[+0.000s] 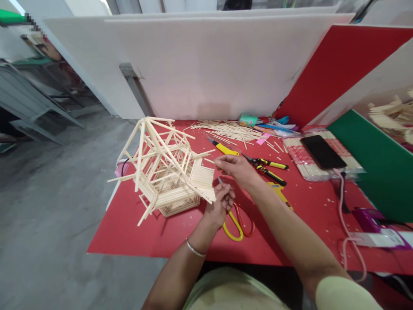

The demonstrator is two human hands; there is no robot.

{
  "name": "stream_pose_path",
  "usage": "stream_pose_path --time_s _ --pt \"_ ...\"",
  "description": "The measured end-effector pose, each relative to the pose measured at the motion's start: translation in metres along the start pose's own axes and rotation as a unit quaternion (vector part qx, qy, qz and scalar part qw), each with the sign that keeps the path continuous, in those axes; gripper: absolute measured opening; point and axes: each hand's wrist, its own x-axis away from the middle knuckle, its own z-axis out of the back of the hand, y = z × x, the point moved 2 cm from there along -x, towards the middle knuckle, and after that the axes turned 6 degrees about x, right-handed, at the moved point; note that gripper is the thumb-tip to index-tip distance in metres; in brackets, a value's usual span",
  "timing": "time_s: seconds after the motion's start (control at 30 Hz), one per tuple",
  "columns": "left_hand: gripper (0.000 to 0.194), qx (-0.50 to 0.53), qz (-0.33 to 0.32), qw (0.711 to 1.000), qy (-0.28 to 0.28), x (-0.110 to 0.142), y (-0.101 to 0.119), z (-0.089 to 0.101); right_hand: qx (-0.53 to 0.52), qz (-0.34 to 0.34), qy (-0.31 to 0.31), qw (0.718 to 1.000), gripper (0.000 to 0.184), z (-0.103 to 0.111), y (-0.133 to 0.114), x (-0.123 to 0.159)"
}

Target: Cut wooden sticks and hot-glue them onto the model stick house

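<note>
A model of pale wooden sticks, with an open roof frame over a stick-built base, stands at the left of the red tabletop. At its right side, my right hand pinches a thin wooden stick by its end. Lower down, my left hand is closed beside the model's front right corner, fingertips pressed together; what they hold, if anything, is hidden. Scissors with one yellow and one red handle lie partly under my left hand.
Behind my hands lie a yellow cutter knife, pliers, a yellow glue gun and loose sticks. Packed sticks bear a phone with a pink cable. A white board closes off the back.
</note>
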Motion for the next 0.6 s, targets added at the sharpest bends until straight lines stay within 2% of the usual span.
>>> stream_pose_path --time_s 0.1,0.17,0.23,0.3,0.37,0.43,0.5,0.6 --pt "0.035 0.005 -0.001 1.000 0.002 0.000 0.000 0.001 0.119 0.062 0.043 0.990 0.027 0.031 0.005 0.040" --pt "0.042 0.002 0.023 1.000 -0.003 0.002 -0.002 0.000 0.216 0.076 0.013 0.973 0.027 0.048 0.014 0.070" --pt "0.044 -0.029 0.047 0.998 -0.028 0.007 -0.005 -0.003 0.291 0.082 -0.004 0.953 0.026 0.060 0.025 0.097" --pt "0.040 -0.086 0.036 0.994 -0.059 0.012 -0.007 -0.007 0.329 0.091 0.033 0.939 0.024 0.065 0.035 0.115" --pt "0.036 -0.125 0.009 0.989 -0.081 0.017 -0.010 -0.010 0.326 0.098 0.099 0.935 0.024 0.065 0.043 0.126" --pt "0.036 -0.117 -0.003 0.989 -0.089 0.021 -0.014 -0.012 0.295 0.096 0.144 0.940 0.024 0.060 0.049 0.132" --pt "0.034 -0.086 -0.006 0.993 -0.082 0.026 -0.017 -0.012 0.256 0.094 0.155 0.950 0.024 0.052 0.052 0.137" --pt "0.027 -0.066 -0.039 0.996 -0.049 0.038 -0.019 -0.009 0.194 0.092 0.122 0.969 0.022 0.041 0.054 0.145"
